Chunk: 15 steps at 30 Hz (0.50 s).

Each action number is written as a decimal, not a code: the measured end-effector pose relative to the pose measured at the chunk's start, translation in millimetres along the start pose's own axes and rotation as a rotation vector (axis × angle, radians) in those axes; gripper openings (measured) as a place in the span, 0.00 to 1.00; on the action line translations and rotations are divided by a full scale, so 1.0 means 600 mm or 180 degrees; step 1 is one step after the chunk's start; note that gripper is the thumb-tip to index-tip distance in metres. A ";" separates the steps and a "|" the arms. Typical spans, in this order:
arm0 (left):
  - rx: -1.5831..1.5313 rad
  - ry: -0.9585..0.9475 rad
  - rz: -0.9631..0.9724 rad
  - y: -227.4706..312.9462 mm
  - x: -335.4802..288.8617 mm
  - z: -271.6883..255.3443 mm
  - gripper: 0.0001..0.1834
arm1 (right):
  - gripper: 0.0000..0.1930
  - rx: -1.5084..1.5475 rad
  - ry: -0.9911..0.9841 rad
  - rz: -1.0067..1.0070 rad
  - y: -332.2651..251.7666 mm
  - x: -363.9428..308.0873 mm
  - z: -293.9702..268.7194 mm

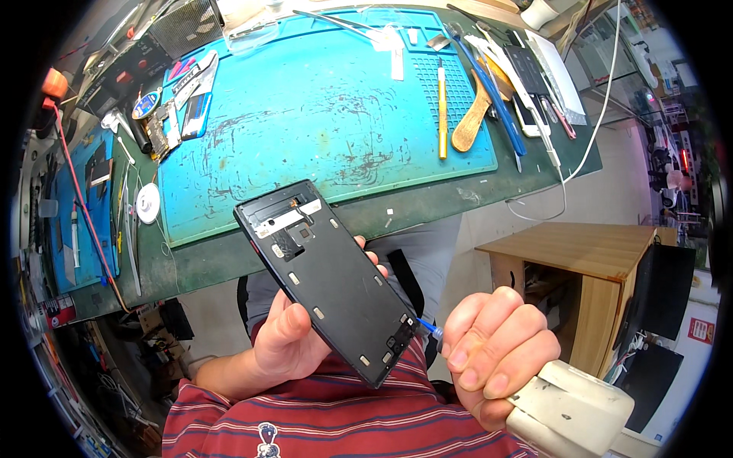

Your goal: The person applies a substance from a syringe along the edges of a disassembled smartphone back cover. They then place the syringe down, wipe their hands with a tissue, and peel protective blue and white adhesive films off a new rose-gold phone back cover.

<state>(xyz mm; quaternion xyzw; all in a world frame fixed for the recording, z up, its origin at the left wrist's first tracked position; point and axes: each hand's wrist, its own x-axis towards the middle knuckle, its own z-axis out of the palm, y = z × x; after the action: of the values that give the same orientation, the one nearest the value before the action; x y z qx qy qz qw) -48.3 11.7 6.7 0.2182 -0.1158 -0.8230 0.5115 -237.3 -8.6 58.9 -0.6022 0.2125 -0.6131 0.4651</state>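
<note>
My left hand [294, 340] grips a black phone frame [324, 278] from beneath, thumb along its near left edge and fingertips showing past the far right edge. The frame is tilted over my lap, its inner side facing up, with several small pale pads and a white strip near its far end. My right hand [500, 343] is closed round a cream-coloured handheld dispenser [569, 412]. Its thin blue nozzle [427, 326] points at the frame's right edge, beside the small camera openings at the near end. Whether the tip touches the frame I cannot tell.
Beyond the frame, a worn blue mat [298, 114] covers the green bench. On it lie a yellow pen-like tool [442, 111] and a wooden-handled brush [472, 118]; phone parts [172, 122] sit at the left. A white cable [603, 130] hangs near a wooden cabinet [573, 248] at right.
</note>
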 end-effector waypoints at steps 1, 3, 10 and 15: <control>0.0007 -0.0005 0.0004 0.000 0.000 0.000 0.55 | 0.12 -0.0009 -0.0003 0.0008 -0.001 0.000 0.000; 0.0021 -0.0017 0.0018 -0.001 0.000 -0.001 0.55 | 0.12 -0.0025 -0.0005 0.0008 -0.001 -0.001 0.000; 0.0044 -0.0040 0.0036 -0.004 -0.001 -0.006 0.55 | 0.12 -0.0051 0.0000 0.0087 -0.004 -0.002 -0.001; 0.0090 -0.0024 0.0110 -0.006 -0.002 -0.004 0.56 | 0.12 -0.0128 -0.0027 0.0227 -0.011 0.000 -0.002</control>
<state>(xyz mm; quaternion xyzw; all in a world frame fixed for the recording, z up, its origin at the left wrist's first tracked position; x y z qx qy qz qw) -49.3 14.5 3.6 0.2203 -0.1332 -0.8132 0.5220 -240.6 -5.9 63.7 -0.6060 0.2442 -0.5892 0.4754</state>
